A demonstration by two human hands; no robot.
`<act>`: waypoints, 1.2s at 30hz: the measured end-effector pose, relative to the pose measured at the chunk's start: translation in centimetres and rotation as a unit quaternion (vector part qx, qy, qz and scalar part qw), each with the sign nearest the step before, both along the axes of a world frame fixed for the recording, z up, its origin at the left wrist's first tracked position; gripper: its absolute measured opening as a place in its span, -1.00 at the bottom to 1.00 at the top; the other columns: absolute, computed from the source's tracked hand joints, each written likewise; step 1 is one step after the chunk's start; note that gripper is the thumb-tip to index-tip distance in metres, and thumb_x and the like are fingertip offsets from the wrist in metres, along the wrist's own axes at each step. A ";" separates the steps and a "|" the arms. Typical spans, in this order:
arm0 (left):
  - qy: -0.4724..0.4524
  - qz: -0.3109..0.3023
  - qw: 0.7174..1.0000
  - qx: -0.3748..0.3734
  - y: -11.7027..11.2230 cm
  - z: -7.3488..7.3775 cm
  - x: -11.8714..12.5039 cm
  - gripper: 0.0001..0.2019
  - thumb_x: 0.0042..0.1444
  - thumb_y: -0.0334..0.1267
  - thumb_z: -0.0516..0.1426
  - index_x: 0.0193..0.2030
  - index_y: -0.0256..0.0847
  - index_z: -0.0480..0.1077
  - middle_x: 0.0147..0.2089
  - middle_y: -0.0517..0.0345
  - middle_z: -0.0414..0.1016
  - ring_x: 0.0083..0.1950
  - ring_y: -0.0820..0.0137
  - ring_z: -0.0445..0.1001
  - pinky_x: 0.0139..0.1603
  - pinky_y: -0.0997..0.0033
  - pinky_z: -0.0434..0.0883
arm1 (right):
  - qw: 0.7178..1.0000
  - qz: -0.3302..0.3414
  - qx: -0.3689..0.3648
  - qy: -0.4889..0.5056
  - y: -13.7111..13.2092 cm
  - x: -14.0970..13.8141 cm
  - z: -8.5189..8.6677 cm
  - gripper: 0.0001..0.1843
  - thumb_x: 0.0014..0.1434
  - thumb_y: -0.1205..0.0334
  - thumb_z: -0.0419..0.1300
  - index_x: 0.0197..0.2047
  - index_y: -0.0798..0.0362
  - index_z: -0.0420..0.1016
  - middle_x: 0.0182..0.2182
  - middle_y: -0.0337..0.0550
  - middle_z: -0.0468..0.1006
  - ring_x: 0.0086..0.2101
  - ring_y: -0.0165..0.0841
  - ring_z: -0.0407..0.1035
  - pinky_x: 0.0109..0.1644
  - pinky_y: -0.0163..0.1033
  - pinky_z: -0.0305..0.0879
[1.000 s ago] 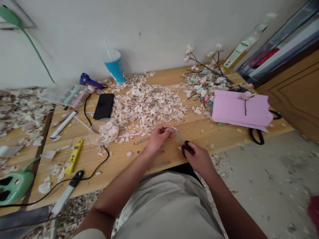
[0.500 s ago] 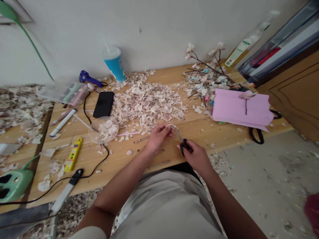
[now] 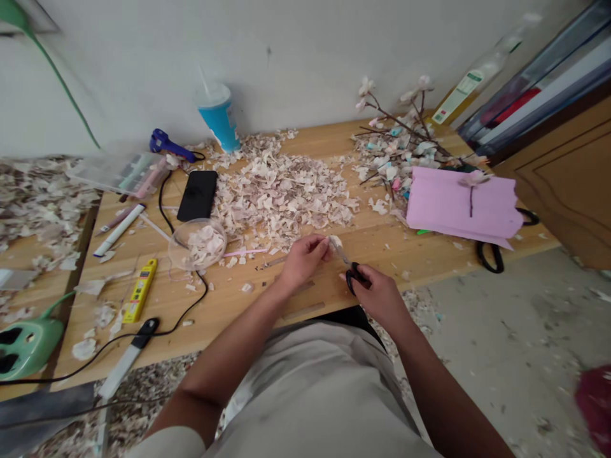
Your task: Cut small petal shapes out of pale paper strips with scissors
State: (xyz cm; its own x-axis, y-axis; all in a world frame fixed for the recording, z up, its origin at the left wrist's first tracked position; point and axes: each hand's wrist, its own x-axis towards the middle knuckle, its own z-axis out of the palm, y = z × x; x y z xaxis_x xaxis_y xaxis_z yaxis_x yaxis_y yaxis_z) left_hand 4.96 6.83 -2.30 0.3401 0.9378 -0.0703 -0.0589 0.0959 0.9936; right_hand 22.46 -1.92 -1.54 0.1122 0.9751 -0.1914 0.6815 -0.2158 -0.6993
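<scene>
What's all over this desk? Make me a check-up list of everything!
Surface: wooden table, littered with scraps.
Job's things: black-handled scissors and a small pale paper piece.
Clutter: heap of pale clippings, clear bowl, phone, blue cup, pink paper, flower branches, yellow cutter.
Grippers: left hand pinches the paper piece; right hand grips the scissors.
Cables: black cable crosses the table.
Surroundings: white wall, dusty floor.
</scene>
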 end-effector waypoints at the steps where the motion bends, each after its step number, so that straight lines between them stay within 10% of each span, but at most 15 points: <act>1: -0.015 0.000 1.000 -0.017 0.0 -0.1 0.1 -0.68 0.12 0.02 0.15 -0.36 -0.24 0.44 -0.43 0.19 0.44 -0.42 0.49 0.37 -0.31 0.46 0.30 | 1.000 -0.003 0.001 0.004 0.0 0.0 0.0 -0.68 0.14 -0.09 0.15 -0.30 -0.01 0.49 -0.41 -0.16 0.57 -0.40 -0.30 0.41 -0.32 -0.28 0.25; 11: -0.218 0.039 0.950 -0.219 -0.8 -0.4 1.1 -0.66 -0.12 -0.07 0.34 -0.37 -0.26 0.39 -0.41 0.24 0.44 -0.43 0.54 0.39 -0.24 0.44 0.36 | 1.000 -0.005 0.010 0.014 -0.2 -0.5 -0.2 -0.67 0.15 -0.08 0.14 -0.34 0.02 0.48 -0.45 -0.17 0.55 -0.44 -0.33 0.37 -0.36 -0.31 0.20; 36: -0.036 0.020 0.999 -0.018 -0.2 -0.2 0.6 -0.74 0.11 -0.05 0.14 -0.36 -0.23 0.36 -0.44 0.21 0.41 -0.38 0.47 0.40 -0.25 0.44 0.34 | 1.000 0.002 0.020 0.000 -0.2 -0.3 -0.1 -0.73 0.15 0.00 0.14 -0.24 0.00 0.49 -0.34 -0.11 0.60 -0.36 -0.27 0.45 -0.26 -0.24 0.30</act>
State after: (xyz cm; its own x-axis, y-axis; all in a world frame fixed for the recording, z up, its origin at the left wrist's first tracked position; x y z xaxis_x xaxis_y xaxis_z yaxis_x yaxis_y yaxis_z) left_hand 5.59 6.60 -2.55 0.3074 0.9482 -0.0805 -0.1352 0.1273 0.9826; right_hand 22.15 -2.16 -1.66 0.1093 0.9822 -0.1525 0.6824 -0.1857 -0.7070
